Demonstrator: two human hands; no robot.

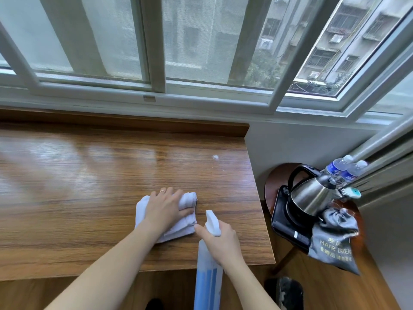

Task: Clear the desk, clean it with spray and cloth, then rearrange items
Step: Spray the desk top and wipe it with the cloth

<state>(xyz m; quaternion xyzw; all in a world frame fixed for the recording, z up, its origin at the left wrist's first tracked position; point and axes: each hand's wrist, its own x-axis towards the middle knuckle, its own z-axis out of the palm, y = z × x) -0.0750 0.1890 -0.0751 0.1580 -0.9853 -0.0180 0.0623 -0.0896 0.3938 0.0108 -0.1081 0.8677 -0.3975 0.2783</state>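
A wooden desk (89, 175) fills the left and middle of the head view, its top glossy with window reflections. My left hand (165, 208) presses flat on a folded white cloth (178, 229) near the desk's front right. My right hand (220, 240) grips the neck of a spray bottle (207, 278) with blue liquid, its white nozzle (212, 222) pointing forward just right of the cloth. A small white speck (215, 157) lies on the desk farther back right.
A round side table (274, 175) stands right of the desk with a steel kettle (312, 198) on a black tray (281, 218), two water bottles (344, 168) and a grey hair-dryer bag (333, 242). A window runs behind the desk. A dark bin (288, 291) sits on the floor.
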